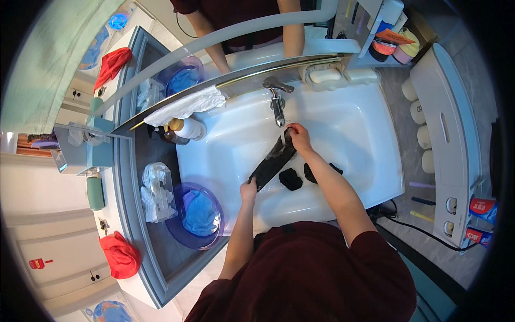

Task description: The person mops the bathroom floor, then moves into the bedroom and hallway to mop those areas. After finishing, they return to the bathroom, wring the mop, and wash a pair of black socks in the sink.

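A long black cloth item point(273, 163), perhaps a sock, is stretched slantwise over the white sink point(362, 141). Its lower left end is gripped by my left hand point(248, 190), and my right hand point(299, 137) holds the upper right end just below the chrome faucet point(278, 104). Water runs from the spout onto the cloth, and its surface looks wet. One small crumpled black cloth point(290, 179) lies in the basin between my forearms. More black cloth point(310, 173) lies partly hidden under my right forearm.
A purple basin point(173, 231) with blue cloth stands left of the sink, beside a clear plastic bag point(157, 193). Pump bottles point(191, 129) stand at the back left, near a white towel point(189, 106). A soap dish point(326, 76) sits right of the faucet. A black cable point(422, 237) runs at the right.
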Tool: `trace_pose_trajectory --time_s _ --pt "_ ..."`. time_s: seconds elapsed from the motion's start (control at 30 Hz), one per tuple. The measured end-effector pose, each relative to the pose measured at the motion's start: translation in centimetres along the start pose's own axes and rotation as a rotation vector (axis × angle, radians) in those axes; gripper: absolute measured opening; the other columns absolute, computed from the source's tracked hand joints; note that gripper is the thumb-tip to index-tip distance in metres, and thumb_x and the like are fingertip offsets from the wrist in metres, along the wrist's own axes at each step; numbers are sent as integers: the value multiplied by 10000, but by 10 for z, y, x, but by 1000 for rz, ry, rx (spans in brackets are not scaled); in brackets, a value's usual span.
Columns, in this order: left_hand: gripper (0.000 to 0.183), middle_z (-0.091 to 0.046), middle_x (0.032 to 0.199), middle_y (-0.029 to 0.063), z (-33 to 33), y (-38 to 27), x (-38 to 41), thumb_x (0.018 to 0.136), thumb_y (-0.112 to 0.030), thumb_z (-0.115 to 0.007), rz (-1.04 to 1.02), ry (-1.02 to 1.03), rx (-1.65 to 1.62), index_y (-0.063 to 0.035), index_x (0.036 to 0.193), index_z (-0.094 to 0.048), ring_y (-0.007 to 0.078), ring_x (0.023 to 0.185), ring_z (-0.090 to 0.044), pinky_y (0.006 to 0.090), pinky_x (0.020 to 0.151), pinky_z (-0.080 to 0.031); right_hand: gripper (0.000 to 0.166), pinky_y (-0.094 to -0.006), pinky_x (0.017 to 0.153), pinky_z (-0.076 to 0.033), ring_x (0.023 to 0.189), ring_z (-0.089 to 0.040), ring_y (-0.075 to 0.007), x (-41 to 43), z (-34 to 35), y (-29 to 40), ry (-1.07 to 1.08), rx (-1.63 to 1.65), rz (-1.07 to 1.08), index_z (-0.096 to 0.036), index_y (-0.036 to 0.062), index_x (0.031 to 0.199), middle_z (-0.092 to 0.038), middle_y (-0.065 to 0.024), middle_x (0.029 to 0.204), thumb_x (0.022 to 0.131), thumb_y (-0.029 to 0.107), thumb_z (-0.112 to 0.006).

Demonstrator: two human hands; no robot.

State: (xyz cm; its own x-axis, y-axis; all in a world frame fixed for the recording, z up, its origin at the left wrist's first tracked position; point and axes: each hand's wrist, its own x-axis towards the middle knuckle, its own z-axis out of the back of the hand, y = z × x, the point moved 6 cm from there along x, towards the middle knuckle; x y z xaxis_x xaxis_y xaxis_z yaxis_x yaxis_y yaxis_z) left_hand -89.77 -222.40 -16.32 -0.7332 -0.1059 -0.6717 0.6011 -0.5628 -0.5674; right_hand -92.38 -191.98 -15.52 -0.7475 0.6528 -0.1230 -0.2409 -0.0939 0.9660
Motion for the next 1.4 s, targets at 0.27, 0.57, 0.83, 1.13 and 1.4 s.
trace_pose_trajectory --time_s 0.27,0.57,0.83,1.13,1.4 --pt "605 -426 1258 75 -31 -38 -14 843 -428 -561 -117 327 -489 -47 1269 -362 187 1137 -423 359 898 -364 170 -289 722 -469 783 -603 -169 -40 -50 46 410 -104 36 -616 38 967 -648 -81 861 820 92 -550" --pt "323 -594 1042 76 -27 -43 -2 912 -296 -512 -31 245 -925 -58 1129 -495 184 911 -593 315 763 -486 244 -337 794 -471 900 -607 -238 -109 -35 42 642 221 -306 -537 39 1068 -610 -141 974 839 125 -538" --pt "455 -584 1097 91 27 -50 -34 938 -397 -419 -192 84 -705 -18 1180 -483 179 1011 -554 312 882 -436 273 -392 807 -462 961 -531 -296 -133 -15 -49 671 -873 304 -561 87 1030 -529 -130 1000 789 204 -614" --pt "443 -595 1086 75 29 -46 -44 958 -337 -392 -338 158 -555 24 1181 -519 139 1008 -528 286 880 -399 330 -419 704 -431 790 -545 -380 -55 17 13 468 -516 134 -561 1 845 -566 -190 833 902 312 -464" --pt "575 -480 1233 75 -63 -59 -55 890 -532 -429 57 590 -830 -117 1286 -383 217 1124 -453 475 948 -363 311 -374 610 -411 669 -543 -304 -92 -4 52 319 -82 50 -505 9 870 -543 -180 709 925 308 -441"
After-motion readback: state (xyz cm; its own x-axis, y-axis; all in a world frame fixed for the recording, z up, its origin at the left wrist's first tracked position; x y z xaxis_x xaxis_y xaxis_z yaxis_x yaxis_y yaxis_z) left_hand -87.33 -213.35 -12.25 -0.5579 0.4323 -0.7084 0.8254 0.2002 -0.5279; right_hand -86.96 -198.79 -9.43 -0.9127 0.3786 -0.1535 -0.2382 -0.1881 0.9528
